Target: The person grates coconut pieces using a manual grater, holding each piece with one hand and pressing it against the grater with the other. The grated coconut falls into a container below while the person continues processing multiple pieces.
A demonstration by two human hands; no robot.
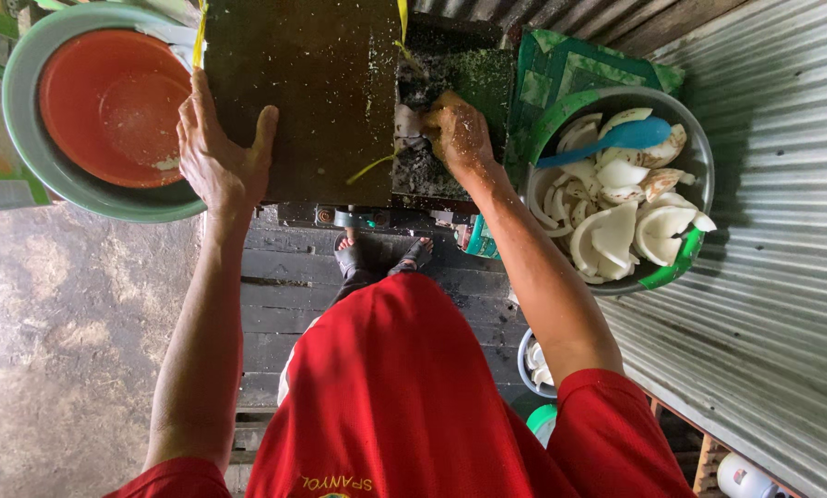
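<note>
Nearest, a small bowl (pixel 535 361) of white pieces sits low at the right by the right arm. Farther out, a metal basin (pixel 699 148) holds coconut pieces (pixel 616 231) and a blue scoop (pixel 630 136). The right hand (pixel 458 134), grip closed on a coconut piece (pixel 407 121), presses it at the dark machine (pixel 312 92). The left hand (pixel 218 152) rests flat, grip open, on the machine's left side, beside an orange bowl (pixel 109 106).

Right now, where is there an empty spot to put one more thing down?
The orange bowl by the left hand is nearly bare inside. The dark machine top, between the hands, has open room above the left thumb. It is crowded on the right: the metal bowl is piled with white coconut pieces and a blue scoop, beside the right hand.
</note>
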